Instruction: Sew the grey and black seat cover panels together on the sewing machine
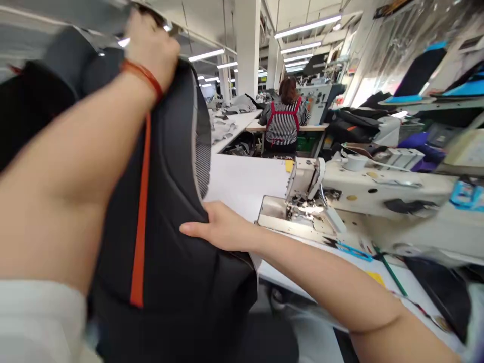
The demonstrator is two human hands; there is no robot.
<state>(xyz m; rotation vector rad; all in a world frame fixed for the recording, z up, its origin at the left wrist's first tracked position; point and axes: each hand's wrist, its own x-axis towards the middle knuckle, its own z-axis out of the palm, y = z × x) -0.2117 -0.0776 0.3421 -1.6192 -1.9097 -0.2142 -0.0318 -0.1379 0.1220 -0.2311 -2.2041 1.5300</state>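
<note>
A large black sewn cover (pixel 177 282), which looks like a seat cover, hangs in front of me. An orange strip (pixel 140 227) runs down it, and its right edge shows a pale seam with striped lining. My left hand (pixel 151 48) is raised high, closed at the cover's top edge, with a red bracelet at the wrist. My right hand (pixel 221 227) grips the cover's right edge, thumb on the front and fingers hidden behind. Right of it stands a sewing machine (pixel 378 196), its lamp lit over the needle area.
Blue thread snips (pixel 353 251) and a green stick (pixel 391 272) lie by the machine on the white table (pixel 245 179). Ahead, a person in a striped top (pixel 285 121) sits facing away. Fabric piles (pixel 351 126) fill the right side.
</note>
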